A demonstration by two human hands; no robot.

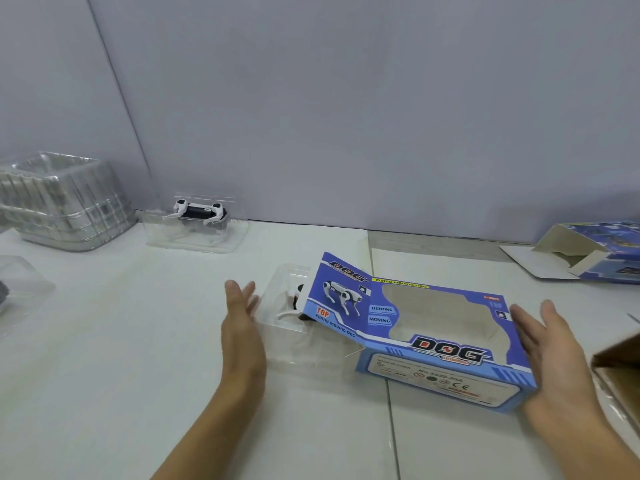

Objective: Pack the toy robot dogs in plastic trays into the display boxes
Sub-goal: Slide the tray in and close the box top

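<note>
Behind display box (433,341): second trayed dog (200,213), possibly stacked trays (62,202).

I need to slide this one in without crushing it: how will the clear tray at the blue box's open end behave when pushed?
The clear tray looks thin and glossy, so it will probably flex and slide easily. The toy dog sits high in it, so it may tilt. The blue box lies loose, so it may shift too.
</note>
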